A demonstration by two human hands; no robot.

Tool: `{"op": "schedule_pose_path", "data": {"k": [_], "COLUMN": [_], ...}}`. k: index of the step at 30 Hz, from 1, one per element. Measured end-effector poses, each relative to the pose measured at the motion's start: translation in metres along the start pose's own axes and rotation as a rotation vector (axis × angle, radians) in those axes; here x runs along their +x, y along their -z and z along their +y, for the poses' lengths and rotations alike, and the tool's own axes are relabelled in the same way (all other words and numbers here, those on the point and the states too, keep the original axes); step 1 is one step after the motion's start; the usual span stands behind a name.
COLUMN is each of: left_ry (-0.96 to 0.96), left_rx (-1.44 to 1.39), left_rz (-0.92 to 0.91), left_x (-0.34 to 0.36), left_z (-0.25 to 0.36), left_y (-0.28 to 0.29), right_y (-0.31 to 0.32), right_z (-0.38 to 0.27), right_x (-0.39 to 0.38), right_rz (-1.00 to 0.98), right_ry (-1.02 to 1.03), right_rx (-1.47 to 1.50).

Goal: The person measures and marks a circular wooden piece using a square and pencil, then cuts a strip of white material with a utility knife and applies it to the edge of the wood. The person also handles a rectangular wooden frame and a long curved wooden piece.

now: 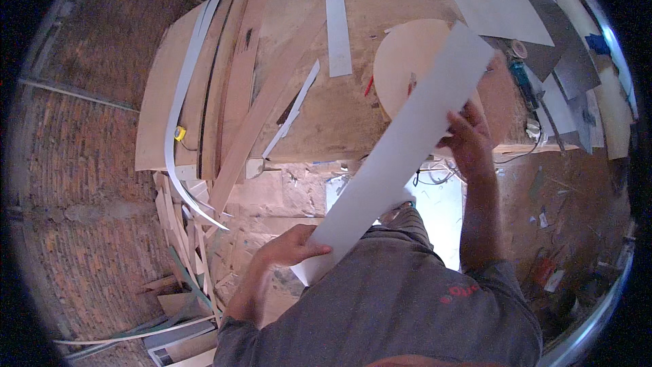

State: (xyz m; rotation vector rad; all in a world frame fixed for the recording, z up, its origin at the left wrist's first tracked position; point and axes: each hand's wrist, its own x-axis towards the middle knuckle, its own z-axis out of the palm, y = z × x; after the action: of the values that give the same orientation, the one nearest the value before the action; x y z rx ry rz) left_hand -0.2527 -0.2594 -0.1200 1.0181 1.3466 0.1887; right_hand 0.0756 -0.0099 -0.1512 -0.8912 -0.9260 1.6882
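A long white sheet strip [387,163] slants across in front of me, from my lap up over the table's near edge. My left hand [288,247] grips its lower end, thumb on top and the other fingers out of sight. Higher up, my right hand [467,132] pinches the strip's right edge from below. Behind the strip's upper part lies a pale round wooden disc [401,58], partly covered by it. A small red tool or pen [369,86] rests on the table at the disc's left.
The wooden table [353,115] bears another white strip [337,20], long boards [272,88], a curling white strip [178,95] and a yellow tape measure [180,134]. At right are a teal tool [521,76], a tape roll [518,49] and grey sheets [577,64]. Offcuts [193,245] lean at left.
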Motion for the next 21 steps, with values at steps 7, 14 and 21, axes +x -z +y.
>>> {"op": "schedule_pose_path", "data": {"k": [7,14,21], "left_ry": [-0.253,-0.553,-0.702], "left_rx": [-0.362,-0.681,-0.239], "left_rz": [-0.046,0.334,0.602], "left_x": [-0.042,-0.054,-0.059], "left_z": [-0.097,-0.028,0.057], "left_y": [0.058,0.160,0.169], "right_y": [-0.129,-0.244,-0.202], "right_z": [0.024,-0.011,-0.032], "right_x": [-0.009,-0.023,-0.006], "right_rz": [-0.226,-0.541,-0.320], "right_ry": [-0.232,-0.031,0.316], "right_rx": [0.113,0.098,-0.292]}}
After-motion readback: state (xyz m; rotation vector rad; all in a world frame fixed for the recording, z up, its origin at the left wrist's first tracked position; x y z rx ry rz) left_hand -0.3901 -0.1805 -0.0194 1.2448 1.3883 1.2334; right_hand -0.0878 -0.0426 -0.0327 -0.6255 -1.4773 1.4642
